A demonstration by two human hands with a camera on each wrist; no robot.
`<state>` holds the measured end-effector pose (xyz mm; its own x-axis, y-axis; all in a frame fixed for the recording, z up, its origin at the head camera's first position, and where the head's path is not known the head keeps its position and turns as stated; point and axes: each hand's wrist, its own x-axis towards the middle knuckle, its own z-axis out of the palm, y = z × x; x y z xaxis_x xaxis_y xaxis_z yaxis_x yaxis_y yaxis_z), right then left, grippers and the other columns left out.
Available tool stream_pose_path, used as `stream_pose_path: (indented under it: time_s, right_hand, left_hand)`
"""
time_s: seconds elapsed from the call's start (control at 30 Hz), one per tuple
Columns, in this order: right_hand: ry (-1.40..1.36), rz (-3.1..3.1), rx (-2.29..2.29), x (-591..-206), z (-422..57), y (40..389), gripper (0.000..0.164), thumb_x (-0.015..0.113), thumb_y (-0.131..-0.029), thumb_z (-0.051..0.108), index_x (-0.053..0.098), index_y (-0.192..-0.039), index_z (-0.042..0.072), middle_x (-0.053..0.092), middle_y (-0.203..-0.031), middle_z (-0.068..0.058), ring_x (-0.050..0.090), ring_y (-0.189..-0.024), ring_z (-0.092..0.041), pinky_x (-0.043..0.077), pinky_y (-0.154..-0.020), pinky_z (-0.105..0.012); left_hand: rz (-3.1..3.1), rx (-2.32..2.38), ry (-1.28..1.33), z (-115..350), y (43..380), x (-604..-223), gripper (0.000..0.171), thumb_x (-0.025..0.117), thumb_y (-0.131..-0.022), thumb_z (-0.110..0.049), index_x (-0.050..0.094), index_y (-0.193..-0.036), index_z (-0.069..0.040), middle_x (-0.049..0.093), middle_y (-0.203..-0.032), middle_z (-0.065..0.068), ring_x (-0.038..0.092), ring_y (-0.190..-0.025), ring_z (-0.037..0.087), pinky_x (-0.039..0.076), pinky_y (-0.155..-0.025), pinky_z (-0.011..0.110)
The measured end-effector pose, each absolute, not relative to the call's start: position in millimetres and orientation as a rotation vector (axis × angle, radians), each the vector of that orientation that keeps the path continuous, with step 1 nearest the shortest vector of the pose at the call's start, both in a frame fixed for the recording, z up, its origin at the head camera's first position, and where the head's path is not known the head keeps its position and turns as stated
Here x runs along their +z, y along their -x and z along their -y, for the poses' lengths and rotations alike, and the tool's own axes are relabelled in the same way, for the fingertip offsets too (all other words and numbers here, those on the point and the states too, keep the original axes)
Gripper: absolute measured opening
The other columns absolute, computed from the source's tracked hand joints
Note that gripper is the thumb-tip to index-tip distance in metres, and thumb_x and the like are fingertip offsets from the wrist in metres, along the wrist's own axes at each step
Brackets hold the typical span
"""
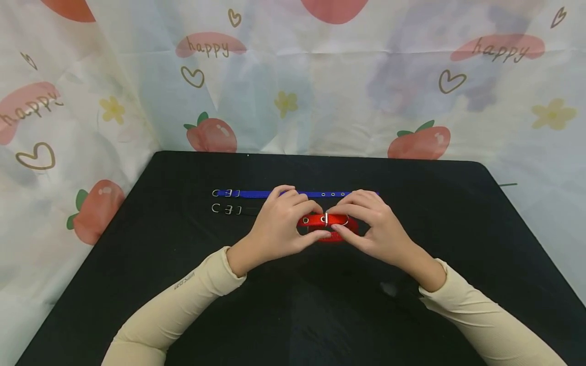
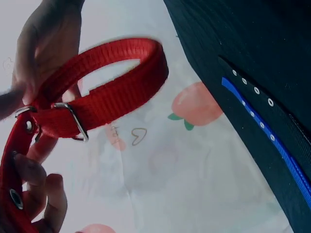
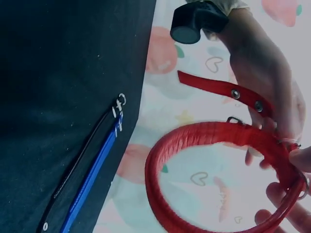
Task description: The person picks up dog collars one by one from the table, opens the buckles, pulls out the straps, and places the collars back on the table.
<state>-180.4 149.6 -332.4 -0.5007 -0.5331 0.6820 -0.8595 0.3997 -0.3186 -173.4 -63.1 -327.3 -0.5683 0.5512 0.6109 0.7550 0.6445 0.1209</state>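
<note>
A red dog collar [image 1: 313, 220] is bent round into a loop, held up between both hands over the table. Its strap has passed into the metal buckle [image 1: 326, 219], and the free end [image 3: 206, 85] with metal-rimmed holes sticks out beyond the left hand's fingers in the right wrist view. My left hand [image 1: 285, 221] pinches the holed part of the strap, fingers above and thumb below. On the other side, my right hand [image 1: 377, 223] pinches the collar beside the buckle, near the D-ring [image 3: 305, 188]. A metal keeper [image 2: 73, 121] spans the band.
Behind the hands, a blue collar [image 1: 254, 194] lies straight across the black table [image 1: 192, 315]. A black collar [image 1: 247, 210] lies parallel in front of it, partly hidden by the left hand. A printed cloth [image 1: 320, 91] hangs along the table's back and left sides.
</note>
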Motion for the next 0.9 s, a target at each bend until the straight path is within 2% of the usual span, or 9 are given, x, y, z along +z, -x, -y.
stream_pose_path:
  time_s: [0.27,0.43,0.53,0.7,0.83,0.9]
  right_hand:
    - [-1.212,2.123,0.881,-327.2,-147.1,179.5,0.041,0.052,-0.092,0.043,0.07,-0.088,0.006,0.065,-0.087,-0.005,0.055,-0.087,-0.019,0.039,-0.09,-0.039]
    - [-1.232,2.145,0.935,-325.4,-152.3,180.6,0.038,0.052,-0.093,0.041,0.07,-0.089,0.008,0.064,-0.089,-0.004,0.055,-0.088,-0.017,0.04,-0.087,-0.033]
    - [-1.252,2.158,0.901,-325.9,-152.2,181.0,0.04,0.052,-0.091,0.044,0.069,-0.091,0.008,0.063,-0.09,-0.004,0.054,-0.09,-0.018,0.04,-0.086,-0.036]
    - [-1.292,2.076,0.744,-324.6,-145.3,180.9,0.042,0.055,-0.089,0.045,0.071,-0.089,0.006,0.065,-0.084,-0.005,0.054,-0.086,-0.022,0.04,-0.086,-0.045]
    - [-1.293,2.007,0.736,-325.9,-143.2,180.9,0.041,0.053,-0.091,0.041,0.072,-0.086,0.005,0.066,-0.082,-0.006,0.055,-0.086,-0.024,0.041,-0.084,-0.044]
    - [-1.283,2.002,0.815,-328.8,-144.3,181.6,0.041,0.054,-0.091,0.041,0.072,-0.086,0.004,0.066,-0.081,-0.006,0.055,-0.086,-0.023,0.041,-0.086,-0.04]
  left_hand:
    - [2.231,-0.497,0.997,63.1,173.0,-329.1,0.022,0.078,-0.074,-0.032,0.073,-0.089,-0.016,0.068,-0.073,-0.005,0.06,-0.07,0.011,0.04,-0.099,0.043]
    - [2.216,-0.516,0.986,64.4,170.6,-327.7,0.022,0.079,-0.073,-0.03,0.073,-0.089,-0.016,0.071,-0.076,-0.006,0.061,-0.072,0.01,0.04,-0.097,0.043]
    - [2.221,-0.517,1.001,64.2,169.7,-327.1,0.024,0.08,-0.073,-0.03,0.073,-0.09,-0.015,0.072,-0.079,-0.005,0.062,-0.073,0.011,0.041,-0.094,0.042]
    - [2.23,-0.487,1.035,63.5,169.6,-327.5,0.023,0.079,-0.073,-0.029,0.072,-0.089,-0.014,0.072,-0.077,-0.004,0.062,-0.073,0.011,0.042,-0.092,0.042]
    - [2.237,-0.483,1.065,63.1,168.8,-327.7,0.022,0.079,-0.074,-0.027,0.07,-0.09,-0.014,0.071,-0.075,-0.005,0.062,-0.068,0.008,0.042,-0.09,0.04]
    - [2.238,-0.49,1.083,62.9,168.2,-327.8,0.022,0.078,-0.074,-0.026,0.07,-0.09,-0.014,0.071,-0.075,-0.006,0.062,-0.067,0.007,0.043,-0.09,0.039]
